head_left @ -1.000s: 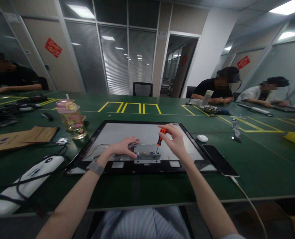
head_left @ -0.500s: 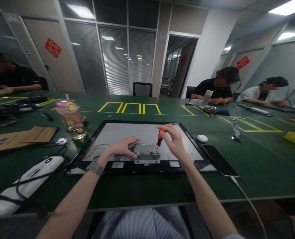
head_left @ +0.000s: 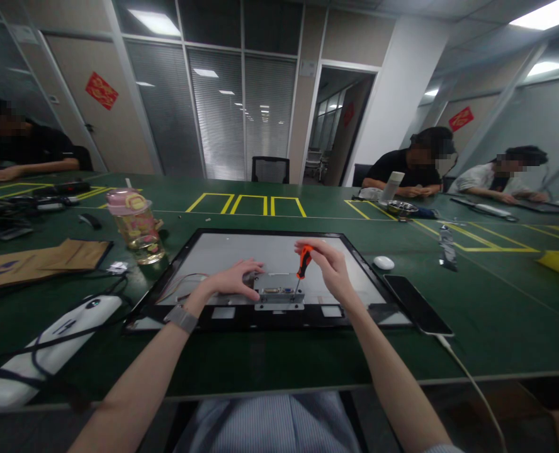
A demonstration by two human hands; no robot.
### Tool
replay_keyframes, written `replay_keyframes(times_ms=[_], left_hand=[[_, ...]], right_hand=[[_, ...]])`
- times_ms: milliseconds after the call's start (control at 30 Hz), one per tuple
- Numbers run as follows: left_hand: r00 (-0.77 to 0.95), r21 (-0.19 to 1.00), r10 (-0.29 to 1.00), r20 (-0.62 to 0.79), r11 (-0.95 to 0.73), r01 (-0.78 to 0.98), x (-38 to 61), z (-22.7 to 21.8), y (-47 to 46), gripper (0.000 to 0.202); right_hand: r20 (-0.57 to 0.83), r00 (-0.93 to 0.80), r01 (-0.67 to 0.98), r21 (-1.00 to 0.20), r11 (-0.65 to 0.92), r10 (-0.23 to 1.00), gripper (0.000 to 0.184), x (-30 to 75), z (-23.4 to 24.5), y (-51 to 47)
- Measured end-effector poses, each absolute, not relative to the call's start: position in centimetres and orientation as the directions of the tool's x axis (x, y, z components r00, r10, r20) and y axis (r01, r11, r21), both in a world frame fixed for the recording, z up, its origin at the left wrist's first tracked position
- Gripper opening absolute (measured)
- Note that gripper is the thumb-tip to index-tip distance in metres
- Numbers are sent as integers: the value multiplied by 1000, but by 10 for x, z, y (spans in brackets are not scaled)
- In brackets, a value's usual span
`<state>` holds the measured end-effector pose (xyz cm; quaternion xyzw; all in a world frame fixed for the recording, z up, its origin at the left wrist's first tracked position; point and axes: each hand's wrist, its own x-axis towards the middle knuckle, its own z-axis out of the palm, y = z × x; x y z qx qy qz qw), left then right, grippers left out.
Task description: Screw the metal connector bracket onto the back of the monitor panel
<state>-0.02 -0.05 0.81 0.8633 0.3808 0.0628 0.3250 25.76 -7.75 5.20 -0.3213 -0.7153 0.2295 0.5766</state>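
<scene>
My right hand (head_left: 325,261) is closed on the orange-and-black handle of a screwdriver (head_left: 304,263), fingers curled over its top. The thin shaft points down to the right end of a metal bracket (head_left: 279,299) that carries video ports. At the bracket's left end, my left hand (head_left: 235,279) holds it, thumb in front and fingers stretched behind. Beneath both hands lies a flat display panel (head_left: 213,246), back side up, with a black frame and a grey sheet. Loose thin wires (head_left: 178,286) run along its left side. The shaft's tip is too small to make out clearly.
To the left stand a pink-lidded cup (head_left: 135,226), a white power strip (head_left: 67,333) with black cables, and brown cardboard (head_left: 43,261). Right of the panel lie a white mouse (head_left: 383,262) and a phone (head_left: 416,303) on a cable. Several people sit around the green table (head_left: 255,365).
My right-hand fingers have shifted round the screwdriver handle, which now leans slightly more to the right. My left hand and the panel stay where they were.
</scene>
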Motion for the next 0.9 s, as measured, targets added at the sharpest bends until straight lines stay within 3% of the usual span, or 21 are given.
replay_keyframes(times_ms=[67, 267, 433, 633, 833, 900], left_hand=[[701, 605, 699, -142, -500, 620, 0, 9, -1, 75], [694, 597, 704, -149, -495, 631, 2, 12, -3, 73], [696, 600, 703, -146, -496, 627, 2, 11, -3, 74], [690, 591, 708, -151, -495, 637, 3, 14, -5, 73], [694, 600, 706, -141, -497, 627, 3, 13, -5, 72], [695, 600, 706, -138, -498, 626, 3, 13, -4, 72]], right_hand=[[668, -125, 180, -712, 679, 733, 26, 257, 51, -77], [756, -66, 394, -580, 713, 652, 17, 255, 53, -77], [697, -120, 244, -669, 702, 707, 25, 257, 52, -77], [753, -66, 380, -588, 714, 655, 16, 257, 53, -75], [696, -127, 247, -668, 702, 706, 24, 256, 53, -77], [708, -99, 290, -652, 701, 699, 21, 257, 53, -77]])
